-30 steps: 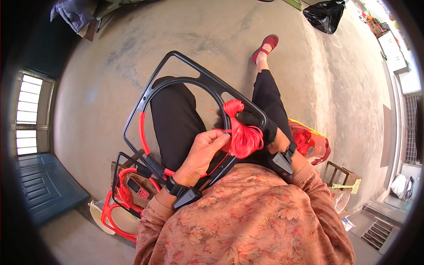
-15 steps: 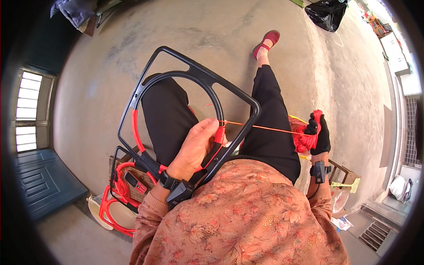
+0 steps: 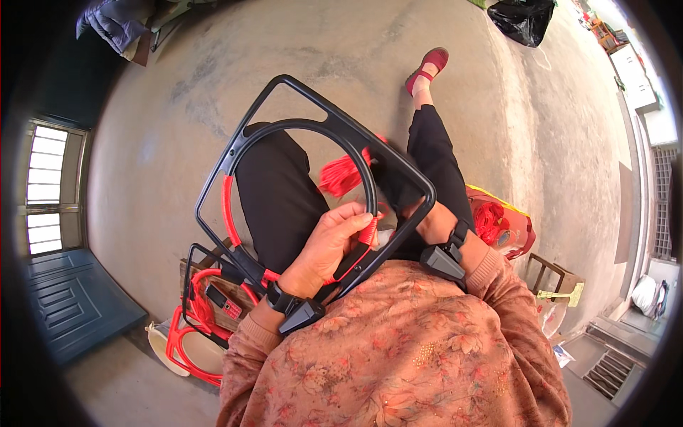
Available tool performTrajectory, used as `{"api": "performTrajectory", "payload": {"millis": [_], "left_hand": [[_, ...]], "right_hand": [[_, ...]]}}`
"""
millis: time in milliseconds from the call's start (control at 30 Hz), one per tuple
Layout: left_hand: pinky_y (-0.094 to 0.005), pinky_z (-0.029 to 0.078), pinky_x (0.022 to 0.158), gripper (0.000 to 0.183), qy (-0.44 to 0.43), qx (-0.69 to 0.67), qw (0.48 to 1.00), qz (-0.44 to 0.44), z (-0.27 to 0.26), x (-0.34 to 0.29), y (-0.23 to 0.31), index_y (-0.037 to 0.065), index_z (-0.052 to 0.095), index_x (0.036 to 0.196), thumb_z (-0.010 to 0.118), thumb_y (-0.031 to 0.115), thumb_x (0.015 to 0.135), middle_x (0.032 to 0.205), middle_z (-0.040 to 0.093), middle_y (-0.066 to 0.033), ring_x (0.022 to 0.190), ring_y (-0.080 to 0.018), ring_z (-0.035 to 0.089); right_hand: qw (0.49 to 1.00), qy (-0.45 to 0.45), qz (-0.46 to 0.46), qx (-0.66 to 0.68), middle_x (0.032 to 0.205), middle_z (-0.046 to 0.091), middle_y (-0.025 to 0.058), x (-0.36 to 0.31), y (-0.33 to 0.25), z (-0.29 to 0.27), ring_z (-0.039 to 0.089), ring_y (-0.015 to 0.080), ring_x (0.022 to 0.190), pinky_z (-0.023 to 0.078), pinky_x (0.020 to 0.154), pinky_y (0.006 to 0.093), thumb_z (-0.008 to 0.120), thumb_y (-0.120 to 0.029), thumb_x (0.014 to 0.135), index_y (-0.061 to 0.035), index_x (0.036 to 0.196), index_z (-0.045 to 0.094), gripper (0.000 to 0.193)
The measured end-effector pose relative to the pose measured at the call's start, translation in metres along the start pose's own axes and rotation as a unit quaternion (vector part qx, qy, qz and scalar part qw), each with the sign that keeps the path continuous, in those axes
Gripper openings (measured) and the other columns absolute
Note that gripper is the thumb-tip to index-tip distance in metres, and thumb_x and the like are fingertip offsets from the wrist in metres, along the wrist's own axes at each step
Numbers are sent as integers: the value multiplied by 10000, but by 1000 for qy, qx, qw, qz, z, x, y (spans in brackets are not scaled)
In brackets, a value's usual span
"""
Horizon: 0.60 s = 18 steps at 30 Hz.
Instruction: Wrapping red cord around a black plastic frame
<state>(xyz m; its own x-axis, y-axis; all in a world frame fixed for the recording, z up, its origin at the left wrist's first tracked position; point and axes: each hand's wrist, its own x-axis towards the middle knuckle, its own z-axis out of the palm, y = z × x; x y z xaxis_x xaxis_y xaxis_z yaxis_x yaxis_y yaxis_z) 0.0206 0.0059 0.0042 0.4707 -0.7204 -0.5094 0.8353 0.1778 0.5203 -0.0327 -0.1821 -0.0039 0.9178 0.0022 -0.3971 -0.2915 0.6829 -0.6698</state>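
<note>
My left hand (image 3: pixel 331 245) pinches the red cord (image 3: pixel 367 231) against the black frame (image 3: pixel 313 132); the bundle (image 3: pixel 341 176) lies just beyond my fingers, my right hand (image 3: pixel 427 228) hidden behind.

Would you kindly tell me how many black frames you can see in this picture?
2. One black frame lies across the lap, held by the left hand. A second frame, partly wound in red, sits on the floor at the person's left. More may be hidden beneath it.

Black frame (image 3: pixel 274 96) partly wrapped in red cord (image 3: pixel 228 213), red tassel (image 3: pixel 340 176), floral orange blouse (image 3: pixel 398 349), black trousers (image 3: pixel 277 192), red shoe (image 3: pixel 428 65)
</note>
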Motion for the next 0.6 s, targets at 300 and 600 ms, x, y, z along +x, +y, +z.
{"api": "performTrajectory", "payload": {"millis": [300, 600], "left_hand": [[-252, 517, 786, 205, -29, 70, 991, 110, -13, 2, -12, -7, 615, 1090, 581, 88, 912, 948, 669, -34, 829, -97, 634], [-216, 493, 664, 132, 34, 176, 968, 177, -2, -8, -3, 7, 611, 885, 556, 117, 933, 809, 643, -13, 702, -56, 591]], "right_hand": [[969, -240, 47, 19, 1055, 582, 52, 52, 7, 17, 554, 142, 936, 448, 848, 279, 628, -271, 855, 5, 1351, 391, 614], [986, -154, -3, -59, 1072, 594, 90, 30, -12, 10, 569, 166, 961, 452, 901, 325, 611, -248, 879, 16, 1194, 513, 422]]}}
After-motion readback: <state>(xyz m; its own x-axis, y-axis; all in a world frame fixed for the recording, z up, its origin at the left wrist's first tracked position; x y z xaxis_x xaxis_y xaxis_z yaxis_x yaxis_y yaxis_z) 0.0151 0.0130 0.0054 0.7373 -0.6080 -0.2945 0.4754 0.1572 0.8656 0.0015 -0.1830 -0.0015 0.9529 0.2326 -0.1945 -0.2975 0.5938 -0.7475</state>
